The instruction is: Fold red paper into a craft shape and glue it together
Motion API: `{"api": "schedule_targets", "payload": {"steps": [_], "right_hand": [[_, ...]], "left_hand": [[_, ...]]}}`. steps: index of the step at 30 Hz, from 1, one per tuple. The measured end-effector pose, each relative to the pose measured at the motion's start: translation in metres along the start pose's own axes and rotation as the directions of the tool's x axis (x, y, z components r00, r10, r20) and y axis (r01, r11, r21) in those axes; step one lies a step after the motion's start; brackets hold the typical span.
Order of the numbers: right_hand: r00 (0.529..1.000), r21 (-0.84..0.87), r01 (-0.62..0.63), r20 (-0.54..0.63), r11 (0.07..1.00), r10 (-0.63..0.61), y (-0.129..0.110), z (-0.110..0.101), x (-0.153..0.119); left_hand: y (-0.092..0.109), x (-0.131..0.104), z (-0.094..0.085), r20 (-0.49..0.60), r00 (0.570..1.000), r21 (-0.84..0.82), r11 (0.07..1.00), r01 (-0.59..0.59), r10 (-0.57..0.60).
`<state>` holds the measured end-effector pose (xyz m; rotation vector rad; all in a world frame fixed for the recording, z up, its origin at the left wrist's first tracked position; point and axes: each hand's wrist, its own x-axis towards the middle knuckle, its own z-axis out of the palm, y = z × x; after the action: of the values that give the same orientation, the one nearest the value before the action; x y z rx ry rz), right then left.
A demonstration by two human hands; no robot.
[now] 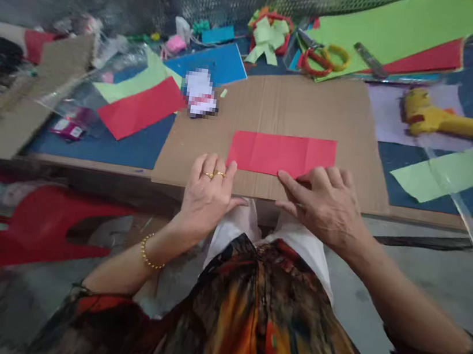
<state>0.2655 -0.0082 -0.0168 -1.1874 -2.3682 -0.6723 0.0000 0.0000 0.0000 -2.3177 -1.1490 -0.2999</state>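
Observation:
A red paper strip (282,154) with faint creases lies flat on the brown cardboard sheet (315,106), close to the table's front edge. My left hand (209,194), with two gold rings, rests on the cardboard, its fingers together and a fingertip at the strip's lower left corner; it holds nothing I can see. My right hand (324,203) touches the strip's lower right part, its index fingertip on the lower edge and the other fingers curled over the right corner. Whether it grips the paper is hard to tell.
Behind the cardboard lie scissors (324,59), green sheets (399,33), a paper rosette (270,33) and a blue card (225,66). Another red piece (141,107) is at the left. A yellow glue gun (448,119) and a pale green strip (450,173) lie right. A red chair (39,221) stands below left.

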Motion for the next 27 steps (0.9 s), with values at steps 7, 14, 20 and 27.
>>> {"api": "schedule_targets", "payload": {"steps": [7,14,20,27], "right_hand": [[0.999,0.007,0.018,-0.039,1.000,-0.018,0.003,0.000,0.001],[0.991,0.007,0.131,0.012,0.991,-0.131,0.004,-0.004,0.015],[0.980,0.133,0.182,0.057,0.974,-0.190,0.006,0.002,0.045],[0.944,0.368,0.263,0.091,0.892,-0.316,0.004,0.025,0.070]], "left_hand": [[0.006,0.003,0.005,0.085,0.996,-0.059,0.998,0.012,-0.007],[0.011,-0.001,0.013,0.066,0.996,-0.092,0.993,0.072,-0.066],[0.011,-0.007,0.014,-0.001,1.000,-0.044,0.999,0.008,-0.008],[0.011,-0.005,0.010,0.079,0.992,-0.138,0.985,0.107,-0.097]]}}
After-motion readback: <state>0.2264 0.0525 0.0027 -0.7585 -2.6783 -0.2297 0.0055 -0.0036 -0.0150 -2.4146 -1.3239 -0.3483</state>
